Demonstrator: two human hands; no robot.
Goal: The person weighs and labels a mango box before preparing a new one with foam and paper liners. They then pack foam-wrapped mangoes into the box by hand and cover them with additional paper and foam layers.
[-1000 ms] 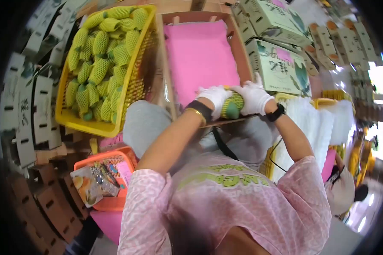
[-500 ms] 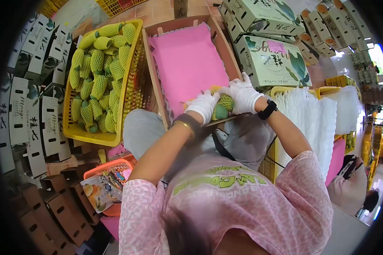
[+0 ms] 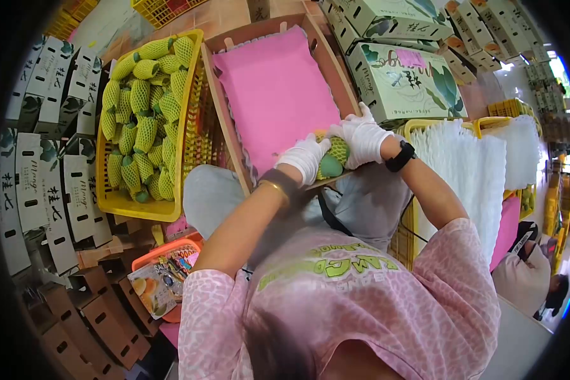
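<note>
A green mango in a yellow foam net is between my two white-gloved hands, at the near end of an open cardboard box. My left hand closes on its left side, fingers curled at the net. My right hand grips it from the right, the fingertips partly hidden behind the fruit. Something orange-yellow shows just beyond the mango, too covered to make out. Pink paper lines the box, which rests against my lap.
To the left stands a yellow crate full of netted mangoes. Printed mango cartons are stacked at the right, with white foam sheets nearer me. An orange basket sits low left. Another person is at far right.
The view has shifted slightly, moving the box and crate a little within it. My hands stay on the mango, which sits slightly farther right in view.
</note>
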